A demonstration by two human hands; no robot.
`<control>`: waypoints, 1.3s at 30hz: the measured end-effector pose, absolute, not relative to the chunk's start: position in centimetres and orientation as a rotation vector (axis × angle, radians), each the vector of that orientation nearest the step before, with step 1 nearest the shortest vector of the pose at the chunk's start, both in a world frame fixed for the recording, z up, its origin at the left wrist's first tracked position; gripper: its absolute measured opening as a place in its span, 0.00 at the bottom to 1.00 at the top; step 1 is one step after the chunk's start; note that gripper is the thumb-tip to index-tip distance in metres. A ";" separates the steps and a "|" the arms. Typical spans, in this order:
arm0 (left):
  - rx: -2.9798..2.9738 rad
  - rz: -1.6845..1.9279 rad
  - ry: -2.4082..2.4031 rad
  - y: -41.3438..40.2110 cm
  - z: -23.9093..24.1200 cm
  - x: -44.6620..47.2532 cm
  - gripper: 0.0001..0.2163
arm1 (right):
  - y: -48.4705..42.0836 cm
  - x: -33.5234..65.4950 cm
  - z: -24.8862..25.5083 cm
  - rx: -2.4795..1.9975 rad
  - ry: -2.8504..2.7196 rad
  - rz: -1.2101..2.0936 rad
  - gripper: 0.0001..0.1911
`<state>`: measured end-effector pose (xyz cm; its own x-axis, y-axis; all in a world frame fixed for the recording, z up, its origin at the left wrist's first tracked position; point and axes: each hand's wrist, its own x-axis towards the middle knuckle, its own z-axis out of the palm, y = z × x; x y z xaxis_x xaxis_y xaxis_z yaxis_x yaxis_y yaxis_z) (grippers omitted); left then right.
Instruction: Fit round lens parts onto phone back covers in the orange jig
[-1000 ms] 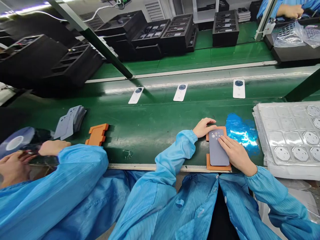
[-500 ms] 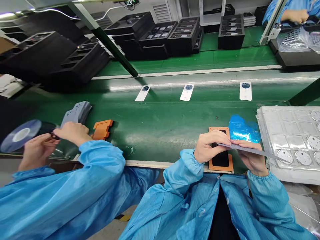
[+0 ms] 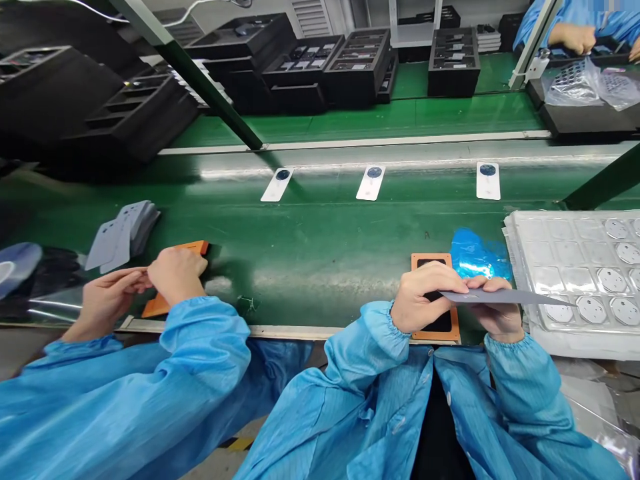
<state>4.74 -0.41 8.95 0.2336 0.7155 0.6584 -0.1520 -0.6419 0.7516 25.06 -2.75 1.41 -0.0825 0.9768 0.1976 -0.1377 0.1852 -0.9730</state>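
Note:
A thin grey sheet [image 3: 515, 296] is held nearly edge-on above the bench, so its face hardly shows. My left hand [image 3: 425, 295] pinches its left end between thumb and fingers. My right hand [image 3: 497, 310] grips the sheet near its middle, fingers over the top edge and palm below. Beneath my left hand lies an orange fixture [image 3: 455, 323] with a black inset, partly covered by the hand. Crumpled blue film [image 3: 477, 255] sits just behind my right hand. On the right is a clear plastic tray [image 3: 550, 253] with round white discs in some pockets.
At the left, a co-worker's hands [image 3: 177, 272] work over another orange fixture [image 3: 156, 305], beside stacked grey plates [image 3: 120, 233] and a tape roll [image 3: 17, 267]. Three white cards [image 3: 371, 183] lie along the green bench. Black bins [image 3: 454, 63] stand behind; a slanted post [image 3: 215, 97] crosses the left.
The grey sheet has tilted closer to level in my hands. The co-worker's hands moved right, from the tape roll to the orange fixture. The view has shifted slightly.

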 end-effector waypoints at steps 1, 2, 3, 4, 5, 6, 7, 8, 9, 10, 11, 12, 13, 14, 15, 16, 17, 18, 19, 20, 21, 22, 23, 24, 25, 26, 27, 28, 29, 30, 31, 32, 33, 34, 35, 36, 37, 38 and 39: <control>1.766 1.509 0.535 -0.4 8.9 4.7 0.05 | -2.7 25.0 1.7 -0.927 -1.276 1.184 0.18; 1.762 1.518 0.539 -0.4 8.9 4.7 0.05 | -2.7 24.9 2.1 -0.921 -1.274 1.172 0.16; 1.764 1.525 0.532 -0.3 8.9 4.6 0.05 | -2.7 24.8 2.5 -0.910 -1.266 1.155 0.16; 1.771 1.531 0.518 -0.3 8.9 4.6 0.05 | -2.7 24.7 3.0 -0.898 -1.253 1.134 0.16; 1.776 1.540 0.499 -0.3 8.9 4.6 0.04 | -2.7 24.5 3.4 -0.885 -1.246 1.111 0.16; 1.782 1.544 0.479 -0.3 8.9 4.7 0.04 | -2.7 24.4 3.8 -0.872 -1.245 1.092 0.15; 1.789 1.549 0.457 -0.3 8.9 4.7 0.04 | -2.8 24.3 4.1 -0.855 -1.250 1.078 0.14; 1.797 1.559 0.437 -0.3 8.9 4.9 0.04 | -2.8 24.2 4.3 -0.833 -1.260 1.071 0.13; 1.804 1.573 0.420 -0.3 8.9 5.0 0.05 | -2.9 24.1 4.4 -0.807 -1.272 1.070 0.12; 1.810 1.587 0.412 -0.4 8.8 5.1 0.05 | -2.9 24.1 4.5 -0.781 -1.288 1.074 0.12; 1.816 1.601 0.410 -0.4 8.8 5.2 0.05 | -2.9 24.1 4.5 -0.767 -1.306 1.083 0.12; 1.823 1.608 0.410 -0.5 8.8 5.4 0.05 | -2.9 24.1 4.4 -0.770 -1.324 1.096 0.13; 1.827 1.611 0.413 -0.5 8.9 5.4 0.05 | -2.9 24.1 4.3 -0.787 -1.340 1.109 0.15; 1.831 1.612 0.411 -0.5 8.9 5.5 0.04 | -2.9 24.2 4.2 -0.811 -1.352 1.118 0.17; 1.834 1.619 0.402 -0.6 9.0 5.5 0.04 | -2.9 24.2 4.2 -0.834 -1.362 1.124 0.19; 1.835 1.635 0.390 -0.6 9.0 5.5 0.04 | -2.9 24.2 4.1 -0.845 -1.369 1.127 0.21; 1.835 1.658 0.379 -0.7 9.1 5.5 0.04 | -2.9 24.2 4.0 -0.840 -1.371 1.129 0.21; 1.834 1.682 0.380 -0.7 9.2 5.6 0.05 | -2.9 24.2 3.8 -0.827 -1.367 1.133 0.20; 1.837 1.701 0.393 -0.8 9.4 5.6 0.06 | -3.0 24.2 3.6 -0.818 -1.361 1.142 0.20; 1.841 1.709 0.414 -0.9 9.5 5.7 0.06 | -3.0 24.2 3.3 -0.822 -1.353 1.154 0.19; 1.845 1.705 0.438 -1.0 9.7 5.8 0.07 | -3.0 24.3 2.9 -0.840 -1.344 1.165 0.19; 1.851 1.693 0.457 -1.1 9.8 5.9 0.07 | -3.1 24.5 2.5 -0.866 -1.336 1.173 0.20; 1.853 1.684 0.470 -1.3 10.0 6.1 0.07 | -3.2 24.6 1.9 -0.892 -1.332 1.181 0.21; 1.852 1.680 0.475 -1.3 10.1 6.3 0.06 | -3.2 24.9 1.3 -0.909 -1.333 1.181 0.22; 1.849 1.686 0.472 -1.4 10.2 6.5 0.06 | -3.2 25.1 0.7 -0.912 -1.338 1.176 0.22; 1.847 1.699 0.468 -1.5 10.3 6.7 0.05 | -3.3 25.3 0.2 -0.906 -1.343 1.167 0.23; 1.849 1.713 0.467 -1.5 10.3 6.8 0.05 | -3.3 25.5 -0.3 -0.894 -1.358 1.155 0.24; 1.856 1.724 0.471 -1.6 10.3 6.9 0.05 | -3.3 25.7 -0.8 -0.880 -1.382 1.136 0.25; 1.869 1.726 0.482 -1.6 10.3 7.0 0.05 | -3.3 25.8 -1.1 -0.871 -1.407 1.115 0.27; 1.888 1.714 0.498 -1.6 10.3 7.0 0.04 | -3.3 26.0 -1.3 -0.869 -1.424 1.096 0.28; 1.904 1.697 0.521 -1.6 10.2 7.0 0.04 | -3.3 26.1 -1.5 -0.881 -1.424 1.085 0.28; 1.913 1.677 0.547 -1.6 10.2 7.0 0.03 | -3.2 26.2 -1.6 -0.904 -1.408 1.078 0.29; 1.915 1.662 0.572 -1.6 10.1 7.0 0.03 | -3.2 26.2 -1.7 -0.937 -1.379 1.076 0.29; 1.911 1.655 0.593 -1.7 10.0 7.0 0.02 | -3.2 26.3 -1.7 -0.971 -1.349 1.075 0.29; 1.905 1.657 0.612 -1.8 10.0 7.1 0.02 | -3.1 26.4 -1.7 -0.999 -1.336 1.071 0.29; 1.903 1.662 0.628 -1.8 9.8 7.1 0.02 | -3.1 26.4 -1.7 -1.012 -1.346 1.066 0.30; 1.906 1.663 0.649 -1.9 9.7 7.2 0.02 | -3.1 26.3 -1.7 -1.010 -1.363 1.071 0.30; 1.906 1.657 0.679 -1.9 9.5 7.4 0.02 | -3.1 26.2 -1.7 -1.000 -1.356 1.098 0.30; 1.892 1.638 0.725 -1.8 9.2 7.5 0.01 | -3.1 25.9 -1.6 -0.990 -1.323 1.141 0.29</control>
